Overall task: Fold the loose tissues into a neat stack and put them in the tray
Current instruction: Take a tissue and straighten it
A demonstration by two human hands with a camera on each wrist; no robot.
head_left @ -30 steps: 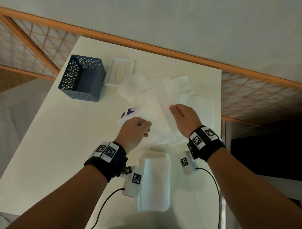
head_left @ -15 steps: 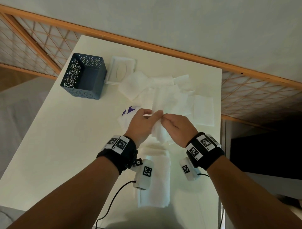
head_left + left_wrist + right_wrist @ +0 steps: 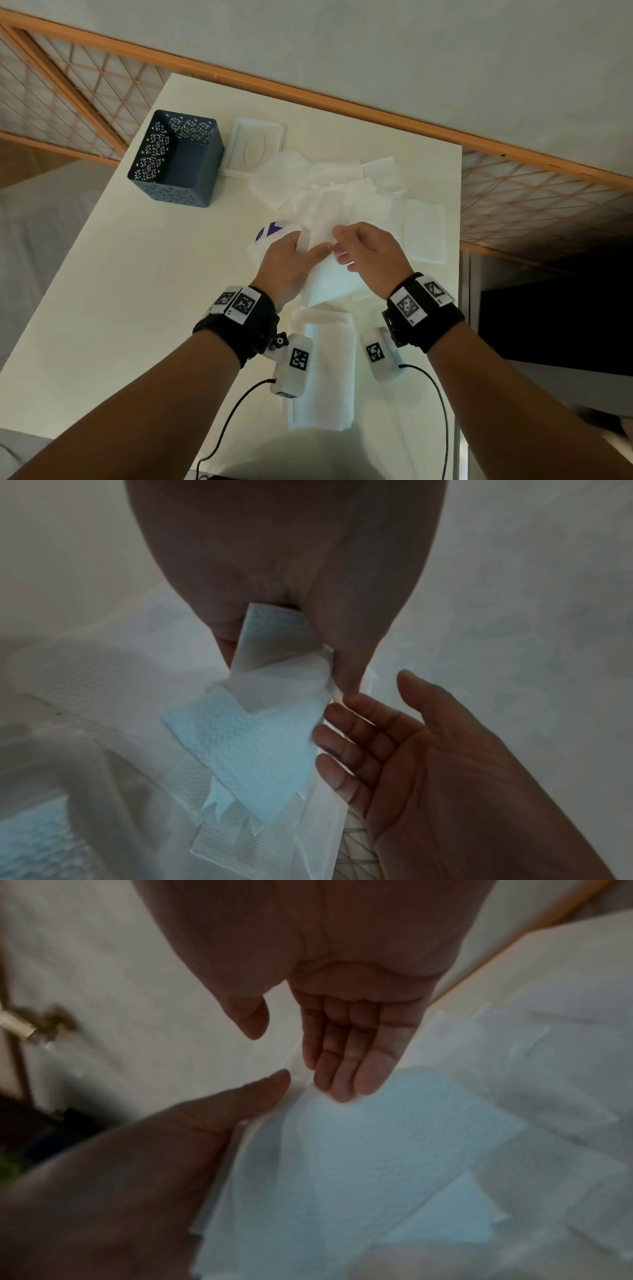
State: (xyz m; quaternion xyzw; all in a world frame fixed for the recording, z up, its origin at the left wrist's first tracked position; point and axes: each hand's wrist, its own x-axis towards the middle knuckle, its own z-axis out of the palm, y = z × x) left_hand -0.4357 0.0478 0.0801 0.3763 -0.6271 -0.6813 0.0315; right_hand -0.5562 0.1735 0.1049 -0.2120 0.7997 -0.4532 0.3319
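Two hands meet: left hand (image 3: 287, 260) pinches a tissue (image 3: 329, 277), right hand (image 3: 368, 253) spread beside it, holding nothing.

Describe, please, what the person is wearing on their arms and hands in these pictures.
Both forearms are bare, with no sleeves or gloves. The left hand and right hand each sit beyond a wide black wrist strap bearing white tags printed with black square codes. Under each wrist hangs a small white camera module, also code-tagged, trailing a thin black cable.

Tray (image 3: 178, 161) left of lid (image 3: 255, 149), tissues (image 3: 424, 233) right
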